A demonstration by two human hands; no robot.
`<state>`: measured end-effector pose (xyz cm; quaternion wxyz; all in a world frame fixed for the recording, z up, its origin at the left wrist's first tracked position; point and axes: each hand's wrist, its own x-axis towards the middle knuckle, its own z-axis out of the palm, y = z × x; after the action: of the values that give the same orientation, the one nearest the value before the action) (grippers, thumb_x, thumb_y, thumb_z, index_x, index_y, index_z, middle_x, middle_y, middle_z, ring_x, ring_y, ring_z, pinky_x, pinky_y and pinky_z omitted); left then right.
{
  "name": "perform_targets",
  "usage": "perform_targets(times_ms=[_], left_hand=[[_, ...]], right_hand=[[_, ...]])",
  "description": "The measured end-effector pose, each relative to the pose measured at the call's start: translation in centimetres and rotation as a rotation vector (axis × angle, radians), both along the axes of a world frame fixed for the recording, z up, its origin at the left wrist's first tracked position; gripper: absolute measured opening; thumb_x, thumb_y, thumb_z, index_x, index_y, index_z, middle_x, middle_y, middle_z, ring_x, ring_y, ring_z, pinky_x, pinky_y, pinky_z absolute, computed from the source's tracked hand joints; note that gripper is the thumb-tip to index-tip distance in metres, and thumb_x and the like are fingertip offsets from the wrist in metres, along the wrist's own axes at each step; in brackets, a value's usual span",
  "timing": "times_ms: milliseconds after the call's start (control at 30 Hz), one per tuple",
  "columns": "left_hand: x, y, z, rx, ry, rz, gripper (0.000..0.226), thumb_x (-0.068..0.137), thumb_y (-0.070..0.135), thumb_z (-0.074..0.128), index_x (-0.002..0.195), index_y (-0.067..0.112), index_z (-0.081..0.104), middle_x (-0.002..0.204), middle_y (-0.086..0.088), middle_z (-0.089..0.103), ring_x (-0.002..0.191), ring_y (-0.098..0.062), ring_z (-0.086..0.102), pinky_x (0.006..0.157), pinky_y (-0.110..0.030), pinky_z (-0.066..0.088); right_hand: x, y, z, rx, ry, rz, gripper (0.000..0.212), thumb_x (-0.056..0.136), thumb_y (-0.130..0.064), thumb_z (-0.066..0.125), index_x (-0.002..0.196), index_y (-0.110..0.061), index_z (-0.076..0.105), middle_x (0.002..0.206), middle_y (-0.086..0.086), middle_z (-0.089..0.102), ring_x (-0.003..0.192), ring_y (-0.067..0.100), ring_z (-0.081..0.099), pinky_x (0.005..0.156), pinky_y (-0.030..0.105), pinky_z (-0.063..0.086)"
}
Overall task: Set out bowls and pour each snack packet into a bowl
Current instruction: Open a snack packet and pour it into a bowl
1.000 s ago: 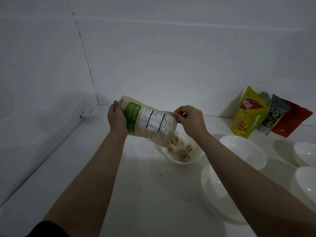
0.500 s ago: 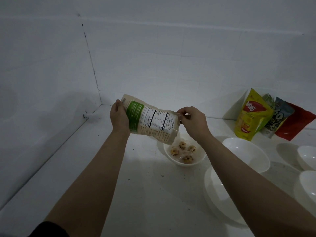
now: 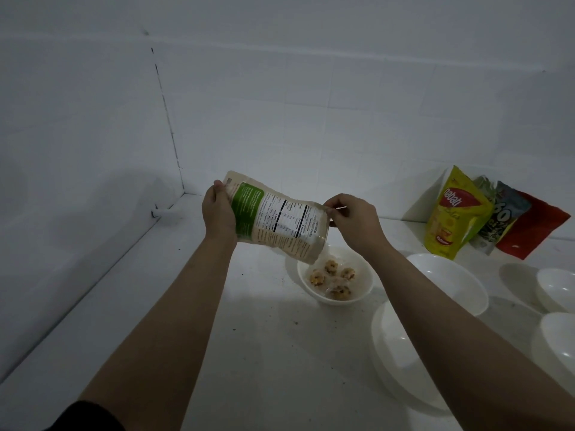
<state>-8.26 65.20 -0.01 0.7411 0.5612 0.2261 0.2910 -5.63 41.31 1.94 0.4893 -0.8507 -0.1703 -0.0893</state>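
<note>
A beige and green snack packet (image 3: pixel 277 220) is held tilted, its open mouth pointing down over a small white bowl (image 3: pixel 311 287). My left hand (image 3: pixel 217 209) grips the packet's raised bottom end. My right hand (image 3: pixel 351 217) pinches the upper corner of its mouth. Several round brown snack pieces (image 3: pixel 333 276) lie in the bowl. A larger white bowl (image 3: pixel 448 284) stands to the right, and another bowl (image 3: pixel 395 349) sits nearer, partly hidden by my right forearm.
Three unopened packets lean against the back wall at right: yellow (image 3: pixel 451 217), grey-blue (image 3: pixel 501 213) and red (image 3: pixel 532 228). Two more white bowls (image 3: pixel 557 287) (image 3: pixel 560 346) stand at the right edge. Tiled walls close off the counter (image 3: pixel 186 306) at left and behind.
The packet stays tilted over the small bowl in both hands. More snack pieces lie in the bowl than a second ago.
</note>
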Motion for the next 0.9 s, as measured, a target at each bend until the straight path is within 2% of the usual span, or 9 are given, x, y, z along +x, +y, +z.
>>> perform_targets(times_ms=[200, 300, 500, 567, 667, 800, 900], left_hand=[[-0.14, -0.17, -0.14, 0.009, 0.006, -0.002, 0.038, 0.103, 0.046, 0.034, 0.086, 0.022, 0.058, 0.083, -0.004, 0.061, 0.076, -0.019, 0.063, 0.08, -0.041, 0.058], [-0.25, -0.03, -0.16, -0.007, 0.013, 0.004, 0.036, 0.103, 0.045, 0.034, 0.087, 0.024, 0.059, 0.088, -0.006, 0.062, 0.082, -0.022, 0.065, 0.083, -0.043, 0.058], [0.0, -0.19, 0.3, 0.012, 0.002, -0.005, 0.038, 0.103, 0.044, 0.034, 0.082, 0.022, 0.057, 0.076, 0.0, 0.059, 0.067, -0.014, 0.061, 0.078, -0.039, 0.056], [0.0, -0.17, 0.23, 0.008, 0.006, -0.006, 0.038, 0.103, 0.044, 0.034, 0.083, 0.023, 0.058, 0.08, -0.001, 0.061, 0.071, -0.015, 0.062, 0.079, -0.038, 0.057], [0.0, -0.11, -0.07, -0.004, 0.012, -0.008, 0.037, 0.103, 0.044, 0.034, 0.086, 0.022, 0.059, 0.087, -0.005, 0.062, 0.08, -0.019, 0.064, 0.08, -0.039, 0.058], [-0.1, -0.14, -0.2, -0.042, -0.005, -0.018, 0.036, 0.104, 0.041, 0.035, 0.088, 0.021, 0.06, 0.087, -0.004, 0.063, 0.081, -0.02, 0.064, 0.079, -0.039, 0.058], [-0.17, -0.01, -0.31, -0.032, 0.001, -0.012, 0.035, 0.104, 0.042, 0.035, 0.089, 0.023, 0.06, 0.087, -0.004, 0.063, 0.086, -0.023, 0.064, 0.084, -0.042, 0.058]], right_hand=[[-0.08, 0.17, -0.27, 0.042, -0.021, -0.026, 0.014, 0.097, -0.005, 0.055, 0.092, -0.007, 0.069, 0.094, 0.004, 0.071, 0.084, 0.021, 0.071, 0.073, 0.021, 0.059], [-0.02, 0.36, -0.33, 0.042, -0.033, -0.025, 0.015, 0.097, -0.005, 0.055, 0.093, -0.007, 0.069, 0.092, 0.002, 0.071, 0.083, 0.02, 0.071, 0.076, 0.026, 0.059], [0.45, 0.32, -0.27, 0.039, -0.025, -0.043, 0.015, 0.095, -0.002, 0.056, 0.091, -0.005, 0.069, 0.093, 0.005, 0.072, 0.082, 0.022, 0.071, 0.074, 0.022, 0.059], [0.67, 0.26, -0.16, 0.05, -0.028, -0.051, 0.014, 0.095, -0.003, 0.056, 0.091, -0.005, 0.07, 0.091, 0.003, 0.071, 0.08, 0.02, 0.071, 0.078, 0.029, 0.06], [0.74, 0.36, -0.1, 0.038, -0.021, -0.039, 0.014, 0.096, -0.003, 0.056, 0.092, -0.005, 0.07, 0.09, 0.001, 0.071, 0.078, 0.018, 0.071, 0.08, 0.032, 0.06], [0.65, 0.52, -0.14, 0.053, -0.026, -0.037, 0.016, 0.095, -0.002, 0.054, 0.091, -0.006, 0.069, 0.084, -0.009, 0.068, 0.076, 0.015, 0.07, 0.078, 0.03, 0.06], [0.62, 0.63, -0.45, 0.039, -0.007, -0.014, 0.017, 0.096, -0.001, 0.054, 0.088, -0.007, 0.067, 0.087, -0.004, 0.068, 0.072, 0.008, 0.068, 0.077, 0.028, 0.061]])
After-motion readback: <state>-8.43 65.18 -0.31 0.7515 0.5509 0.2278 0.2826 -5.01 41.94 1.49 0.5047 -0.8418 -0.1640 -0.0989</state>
